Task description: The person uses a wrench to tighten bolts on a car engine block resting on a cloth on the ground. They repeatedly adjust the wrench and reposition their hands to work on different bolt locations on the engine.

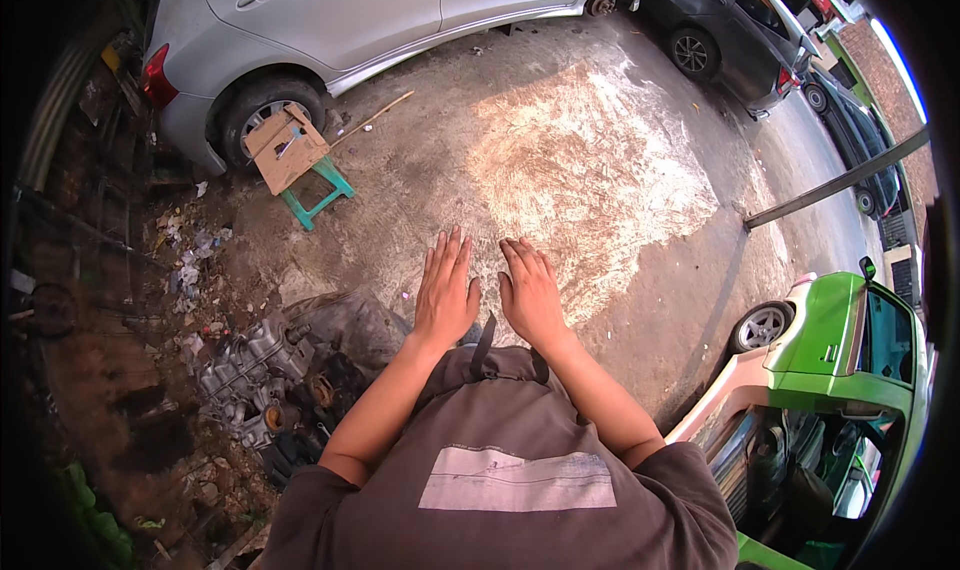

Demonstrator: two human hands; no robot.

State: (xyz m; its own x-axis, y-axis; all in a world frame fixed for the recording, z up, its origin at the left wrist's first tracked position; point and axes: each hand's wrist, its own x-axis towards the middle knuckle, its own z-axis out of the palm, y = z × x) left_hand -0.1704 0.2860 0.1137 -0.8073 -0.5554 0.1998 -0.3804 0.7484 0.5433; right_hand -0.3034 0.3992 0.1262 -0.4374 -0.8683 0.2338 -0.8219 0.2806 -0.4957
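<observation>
Both hands are stretched out in front of me over the concrete ground (420, 170), palms down and side by side with a small gap between them. My left hand (447, 292) has its fingers straight, the thumb angled toward the other hand, and holds nothing. Likewise flat and bare is my right hand (530, 292), its fingers pointing away from me; dark smudges show on its fingertips. Neither hand touches any object. Ahead and to the left stands a green plastic stool (325, 195) with a piece of brown cardboard (285, 152) on top and small items lying on that.
A silver car (350, 20) stands across the far side. Greasy metal engine parts (255, 375) and litter (190, 260) lie at the left. To the right are a green pickup truck (825, 330) and a slanting pole (840, 182); a dark car (700, 30) is parked farther back.
</observation>
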